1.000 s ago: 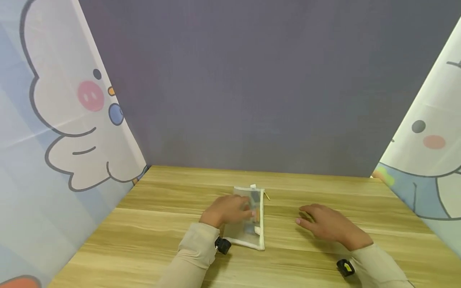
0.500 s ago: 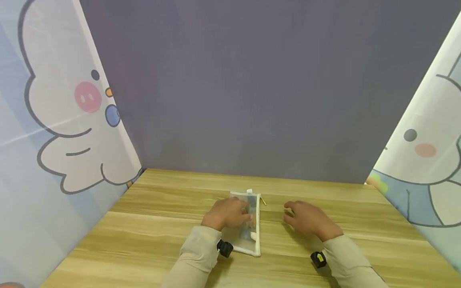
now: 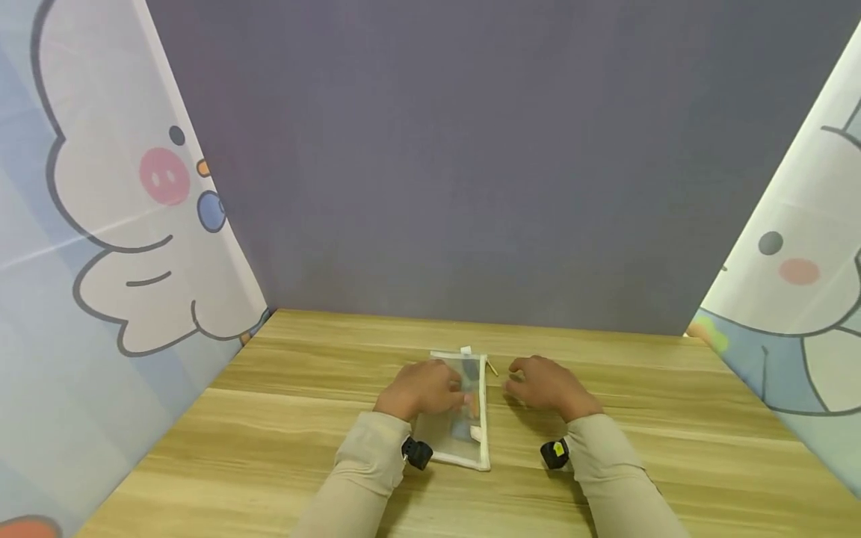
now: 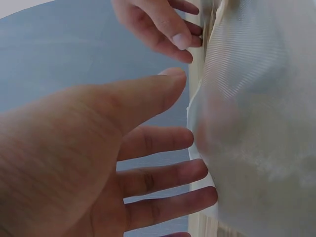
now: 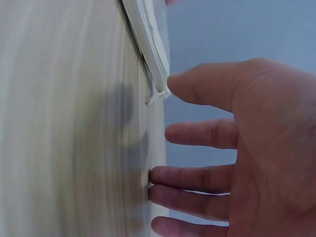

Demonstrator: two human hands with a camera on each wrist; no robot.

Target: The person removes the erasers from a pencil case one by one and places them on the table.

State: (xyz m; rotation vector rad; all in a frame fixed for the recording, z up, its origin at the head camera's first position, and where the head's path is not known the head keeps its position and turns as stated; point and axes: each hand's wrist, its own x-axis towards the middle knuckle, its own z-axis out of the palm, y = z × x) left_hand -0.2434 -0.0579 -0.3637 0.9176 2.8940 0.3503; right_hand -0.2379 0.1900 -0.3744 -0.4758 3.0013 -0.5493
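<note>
A see-through zip pouch with white edging lies flat on the wooden table, small dark, orange and white items showing blurrily through it. My left hand is over the pouch; in the left wrist view its fingers are spread and fairly straight, tips right at the pouch's surface. To the right of the pouch, my right hand reaches in with relaxed fingers and nothing in them. Its thumb is near the zip's corner in the right wrist view. A thin gold-coloured pull sticks out at the pouch's far right corner.
The wood-grain table ends at a plain grey panel behind. Cartoon-printed cloths stand along the left and right sides. A black wrist camera sits on my left wrist, another on my right.
My right hand has moved left, from well apart from the pouch to close beside its right edge. The left hand has stayed over the pouch, and the view has shifted slightly.
</note>
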